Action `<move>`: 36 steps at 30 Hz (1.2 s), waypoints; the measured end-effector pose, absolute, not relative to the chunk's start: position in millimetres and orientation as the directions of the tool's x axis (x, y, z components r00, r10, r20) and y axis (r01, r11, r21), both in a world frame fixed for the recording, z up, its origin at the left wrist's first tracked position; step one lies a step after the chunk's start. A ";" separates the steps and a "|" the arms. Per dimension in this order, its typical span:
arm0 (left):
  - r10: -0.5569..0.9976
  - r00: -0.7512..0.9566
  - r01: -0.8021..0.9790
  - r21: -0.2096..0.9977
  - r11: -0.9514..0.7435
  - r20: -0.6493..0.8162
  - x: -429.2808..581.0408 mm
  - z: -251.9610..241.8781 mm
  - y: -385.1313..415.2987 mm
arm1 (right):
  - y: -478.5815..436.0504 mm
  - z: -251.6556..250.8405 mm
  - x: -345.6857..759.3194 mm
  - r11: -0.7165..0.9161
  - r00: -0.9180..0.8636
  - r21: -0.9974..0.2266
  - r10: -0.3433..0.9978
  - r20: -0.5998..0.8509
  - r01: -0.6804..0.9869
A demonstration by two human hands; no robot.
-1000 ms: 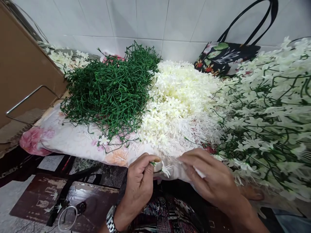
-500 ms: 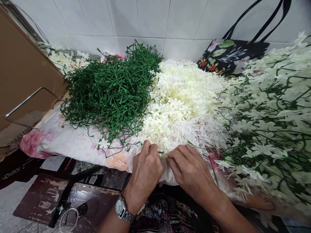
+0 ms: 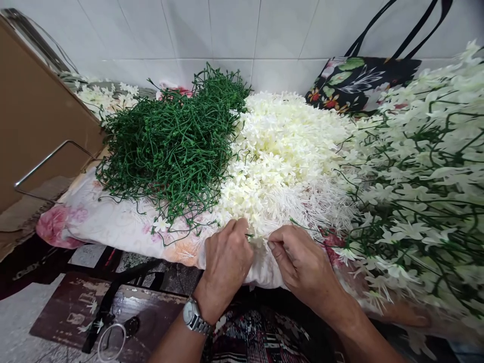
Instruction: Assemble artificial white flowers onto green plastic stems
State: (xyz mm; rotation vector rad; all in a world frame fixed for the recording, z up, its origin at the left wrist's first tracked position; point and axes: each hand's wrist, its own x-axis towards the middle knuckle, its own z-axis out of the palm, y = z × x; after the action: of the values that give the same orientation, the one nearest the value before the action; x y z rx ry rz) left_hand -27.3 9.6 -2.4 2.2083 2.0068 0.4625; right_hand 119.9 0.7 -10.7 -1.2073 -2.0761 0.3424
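Note:
My left hand (image 3: 229,257), with a watch on its wrist, is closed at the front edge of the flowered cloth (image 3: 124,222). A short tip of a green plastic stem (image 3: 249,235) pokes out from its pinched fingers. Just to the right, my right hand (image 3: 298,257) is closed too, thumb against forefinger. Whatever lies in that pinch is too small to make out. Beyond both hands spreads a heap of white artificial flowers (image 3: 283,136), with thin white stamen strands (image 3: 302,206) at its near side. To the left lies a pile of green stems (image 3: 170,146).
Assembled white flower sprays (image 3: 412,201) are heaped at the right. A black floral bag (image 3: 363,83) leans on the tiled wall (image 3: 230,30). At the left stand a cardboard box (image 3: 41,116) and a metal wire handle (image 3: 41,166). A worn brown wooden board (image 3: 151,307) is below.
My right hand has drawn a little to the right, widening the gap between the hands. The left hand stays nearly in place, still pinching the stem.

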 end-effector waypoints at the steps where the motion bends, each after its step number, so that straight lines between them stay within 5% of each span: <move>1: 0.985 0.057 0.947 0.302 -0.105 0.163 -26.9 -3.3 9.1 | 1.1 -10.3 120.5 0.536 -0.312 -0.542 0.835 0.453 0.647; 7: 0.929 -0.023 0.846 0.502 -0.178 0.369 -32.0 -11.0 5.4 | 2.5 -7.0 123.6 0.568 -0.314 -0.549 0.813 0.491 0.613; 14: 0.894 -0.121 0.611 0.742 -0.275 0.431 -32.9 -3.5 4.6 | 2.1 2.8 123.5 0.564 -0.285 -0.587 0.816 0.503 0.581; 26: 0.975 -0.208 0.353 0.935 -0.001 0.079 -30.9 1.6 -1.7 | 4.5 13.8 118.0 0.571 -0.298 -0.706 0.821 0.488 0.419; 36: 0.989 -0.132 0.102 0.992 0.077 -0.063 -30.6 1.7 -4.5 | 9.1 10.0 112.7 0.556 -0.265 -0.690 0.830 0.491 0.464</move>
State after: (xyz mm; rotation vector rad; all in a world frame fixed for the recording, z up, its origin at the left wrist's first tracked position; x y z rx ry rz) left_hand -30.6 -4.5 1.7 1.1709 1.4165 1.1980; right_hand 112.7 9.1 10.0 -1.0493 -1.9084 0.5231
